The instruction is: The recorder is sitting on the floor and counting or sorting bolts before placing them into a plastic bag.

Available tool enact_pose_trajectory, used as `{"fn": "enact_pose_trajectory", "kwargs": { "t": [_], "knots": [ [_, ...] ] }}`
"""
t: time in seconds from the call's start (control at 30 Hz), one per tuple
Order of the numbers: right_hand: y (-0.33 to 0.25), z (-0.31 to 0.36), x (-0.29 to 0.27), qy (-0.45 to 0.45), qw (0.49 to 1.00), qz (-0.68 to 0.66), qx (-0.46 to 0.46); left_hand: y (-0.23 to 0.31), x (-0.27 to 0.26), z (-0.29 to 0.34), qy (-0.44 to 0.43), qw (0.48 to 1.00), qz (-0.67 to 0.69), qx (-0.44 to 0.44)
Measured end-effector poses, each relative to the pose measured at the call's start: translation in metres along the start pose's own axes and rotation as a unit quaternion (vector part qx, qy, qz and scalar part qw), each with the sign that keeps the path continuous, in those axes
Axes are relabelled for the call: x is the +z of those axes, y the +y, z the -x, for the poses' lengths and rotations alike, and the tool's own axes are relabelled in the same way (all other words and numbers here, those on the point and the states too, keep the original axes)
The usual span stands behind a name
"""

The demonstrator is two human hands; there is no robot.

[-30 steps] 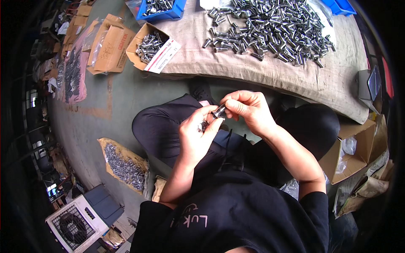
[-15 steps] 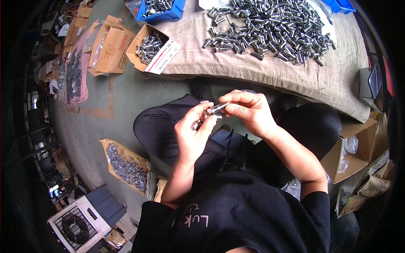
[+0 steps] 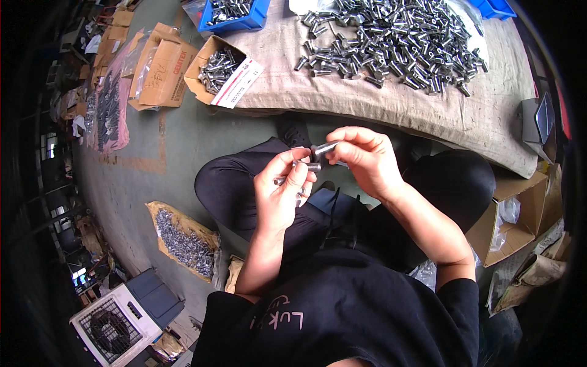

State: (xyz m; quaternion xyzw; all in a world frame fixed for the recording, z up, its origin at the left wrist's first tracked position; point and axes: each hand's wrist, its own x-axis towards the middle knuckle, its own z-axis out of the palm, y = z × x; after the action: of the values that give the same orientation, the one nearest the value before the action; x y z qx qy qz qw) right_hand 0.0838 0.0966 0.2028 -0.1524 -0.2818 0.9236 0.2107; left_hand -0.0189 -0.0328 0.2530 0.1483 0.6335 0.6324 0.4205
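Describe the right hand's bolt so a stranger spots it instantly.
Start at the big cloth and drop to the right hand. It pinches a shiny bolt by one end, the other toward the left hand. It alone is in the right hand's grip; the bolts bunched in the left hand sit lower.

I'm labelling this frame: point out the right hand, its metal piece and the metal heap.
Right hand [image 3: 372, 165]: head view, near the thumb's base.
Metal piece [image 3: 326, 147]: head view, its shaft.
Metal heap [image 3: 400, 46]: head view, its middle.
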Motion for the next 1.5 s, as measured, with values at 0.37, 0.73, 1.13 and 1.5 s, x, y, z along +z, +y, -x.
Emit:
{"fn": "enact_pose_trajectory", "kwargs": {
  "t": [0.37, 0.73, 1.13, 1.5],
  "knots": [
    [0.000, 0.003, 0.006, -0.011, 0.984, 0.109, 0.142, -0.007, 0.003, -0.002, -0.001, 0.997, -0.022, 0.075],
    [-0.004, 0.003, 0.009, 0.007, 0.985, 0.154, 0.076, -0.004, 0.002, 0.000, 0.000, 0.998, 0.046, 0.033],
    [-0.001, 0.002, 0.010, 0.013, 0.996, 0.064, 0.063, -0.007, -0.002, -0.002, -0.025, 0.999, 0.008, 0.047],
    [-0.005, 0.001, 0.005, -0.026, 0.988, -0.071, 0.135, -0.005, -0.001, -0.008, -0.044, 0.983, 0.171, -0.047]
  ]
}}
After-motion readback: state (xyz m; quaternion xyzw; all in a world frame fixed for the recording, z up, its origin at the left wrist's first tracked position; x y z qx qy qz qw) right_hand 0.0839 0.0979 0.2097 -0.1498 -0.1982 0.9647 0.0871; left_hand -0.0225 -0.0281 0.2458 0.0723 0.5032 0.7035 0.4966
